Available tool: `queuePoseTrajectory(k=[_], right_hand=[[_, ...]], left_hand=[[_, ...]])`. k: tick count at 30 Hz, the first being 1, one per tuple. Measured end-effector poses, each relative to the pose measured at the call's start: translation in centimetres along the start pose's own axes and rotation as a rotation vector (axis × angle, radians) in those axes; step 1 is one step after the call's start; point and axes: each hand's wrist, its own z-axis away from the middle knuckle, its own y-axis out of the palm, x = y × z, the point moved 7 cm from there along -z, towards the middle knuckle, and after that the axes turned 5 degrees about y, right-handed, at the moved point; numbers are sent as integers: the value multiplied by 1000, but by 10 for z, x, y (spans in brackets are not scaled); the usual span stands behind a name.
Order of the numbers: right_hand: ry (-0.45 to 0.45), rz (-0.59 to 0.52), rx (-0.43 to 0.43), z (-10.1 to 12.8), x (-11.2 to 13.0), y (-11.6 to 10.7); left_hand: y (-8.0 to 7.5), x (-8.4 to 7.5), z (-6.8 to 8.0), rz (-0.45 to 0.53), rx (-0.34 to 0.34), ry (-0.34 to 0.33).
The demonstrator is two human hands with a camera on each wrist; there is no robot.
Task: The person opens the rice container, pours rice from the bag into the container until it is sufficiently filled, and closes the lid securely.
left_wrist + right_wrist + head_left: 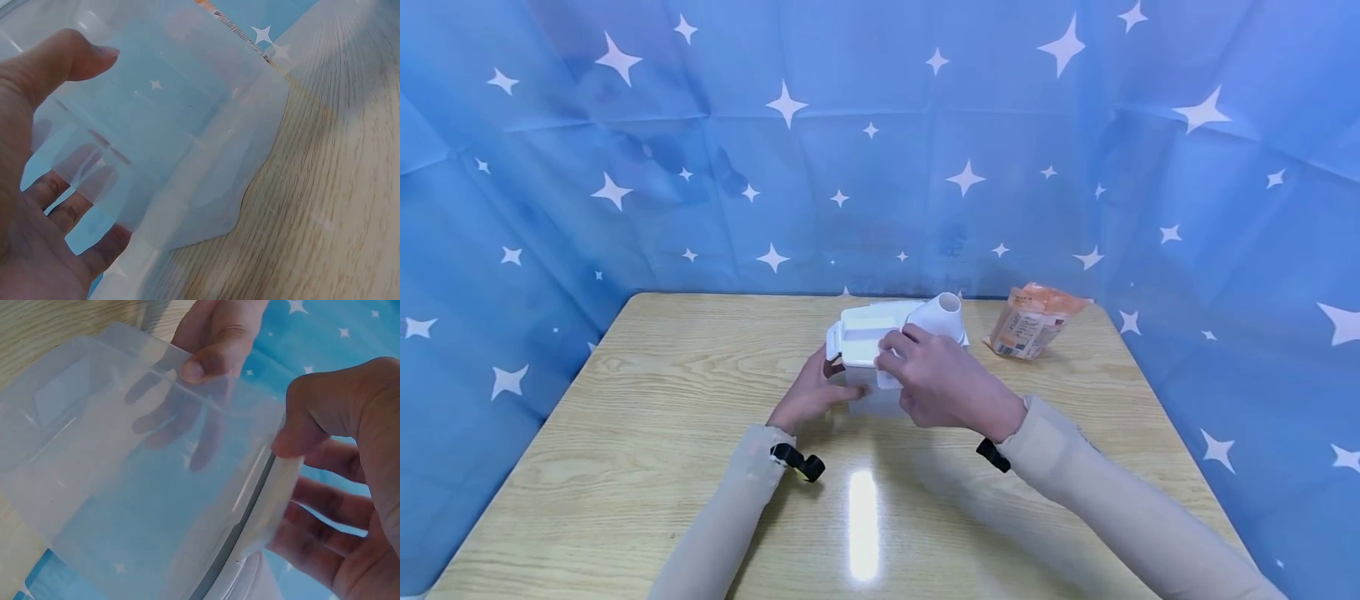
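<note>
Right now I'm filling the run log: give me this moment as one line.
left hand: grips clear container | right hand: grips white lid edge | orange packet: apart, on table

We see the pale wooden table [625,433] running from us to the blue star-printed cloth backdrop [700,167], which closes it in at 9, 12 and 3 o'clock. The clear plastic container with a white clip-on lid [868,333] sits on the table at 12 o'clock, short of the far edge. A white plastic funnel [942,317] stands on the lid's 3 o'clock end. The orange printed packet [1030,321] lies on the table at 2 o'clock, near the container but apart from it, just before the backdrop. Our left hand [812,392] lies against the container's 8 o'clock side, our right hand [943,383] over its 5 o'clock corner.
</note>
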Motion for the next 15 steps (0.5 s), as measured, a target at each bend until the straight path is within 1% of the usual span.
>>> queuePoseTrajectory(k=[4, 9, 12, 15], right_hand=[[33, -55, 15, 2, -4, -1], [68, -154, 43, 6, -8, -2], [77, -212, 35, 7, -9, -4], [70, -244, 18, 7, -9, -7]], left_hand=[[1, 0, -1, -3, 10, 4], [0, 0, -1, -6, 10, -5], [1, 0, -1, -3, 13, -3], [1, 0, -1, 5, 11, -1]])
